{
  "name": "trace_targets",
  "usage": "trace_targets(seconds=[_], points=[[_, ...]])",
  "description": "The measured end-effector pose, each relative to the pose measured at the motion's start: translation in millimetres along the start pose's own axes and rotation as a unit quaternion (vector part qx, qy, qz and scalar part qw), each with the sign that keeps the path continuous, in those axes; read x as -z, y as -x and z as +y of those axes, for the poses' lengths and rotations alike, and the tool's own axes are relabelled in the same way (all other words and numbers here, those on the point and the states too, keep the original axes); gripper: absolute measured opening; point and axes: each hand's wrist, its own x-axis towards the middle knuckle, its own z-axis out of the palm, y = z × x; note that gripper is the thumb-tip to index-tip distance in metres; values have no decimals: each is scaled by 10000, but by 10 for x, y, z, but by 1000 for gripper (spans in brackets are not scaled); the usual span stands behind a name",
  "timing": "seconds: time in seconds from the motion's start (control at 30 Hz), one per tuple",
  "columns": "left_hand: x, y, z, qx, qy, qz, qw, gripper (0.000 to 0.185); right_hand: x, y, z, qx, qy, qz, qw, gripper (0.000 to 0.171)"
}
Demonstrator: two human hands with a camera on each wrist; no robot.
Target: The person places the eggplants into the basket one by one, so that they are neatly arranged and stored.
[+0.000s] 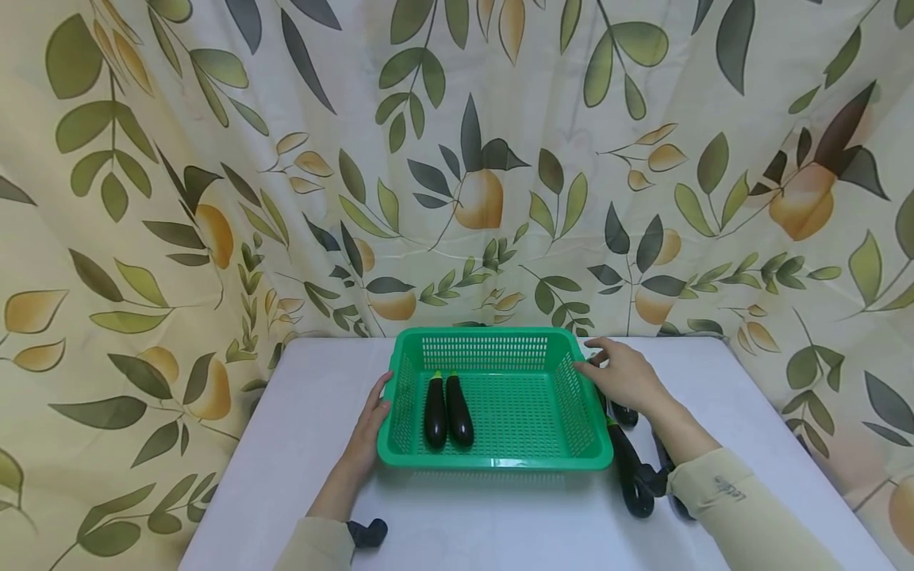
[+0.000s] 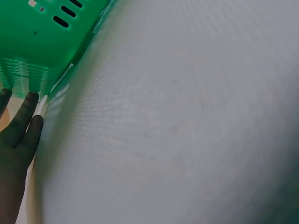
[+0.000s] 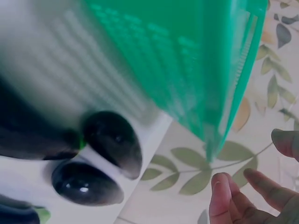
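Two eggplants (image 1: 447,410) lie in the basket (image 1: 500,461), left half. My left hand (image 1: 371,428) lies flat against its left wall, fingers straight; my right hand (image 1: 623,374) rests relaxed on its right rim. Judgement: press evenly from both sides. More eggplants (image 1: 628,468) crowd its right; the table (image 1: 300,444) left is roomier.

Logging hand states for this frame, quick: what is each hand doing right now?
Left hand: open, straight fingers resting against the green basket wall.
Right hand: open, fingers relaxed at the basket's right rim, holding nothing.
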Motion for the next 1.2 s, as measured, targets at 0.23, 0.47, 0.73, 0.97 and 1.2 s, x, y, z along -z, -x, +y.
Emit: trace_targets(seconds=[0.23, 0.47, 0.73, 0.97, 1.2], points=[[6, -15, -16, -14, 101, -42, 9999, 48, 28, -31, 154, -206, 135, -29, 9997, 60], [-7, -19, -6, 49, 37, -7, 10000, 46, 27, -42, 320, -544, 181, -139, 9983, 63], [1, -19, -29, 70, 103, 14, 9999, 45, -35, -101, 552, -800, 276, -300, 9960, 64], [1, -20, -35, 76, 65, 3, 9999, 46, -75, -101, 699, -953, 336, -501, 9936, 65], [-1, -10, -28, 78, 76, 24, 9999, 45, -120, -115, 750, -1176, 362, -704, 9899, 64]])
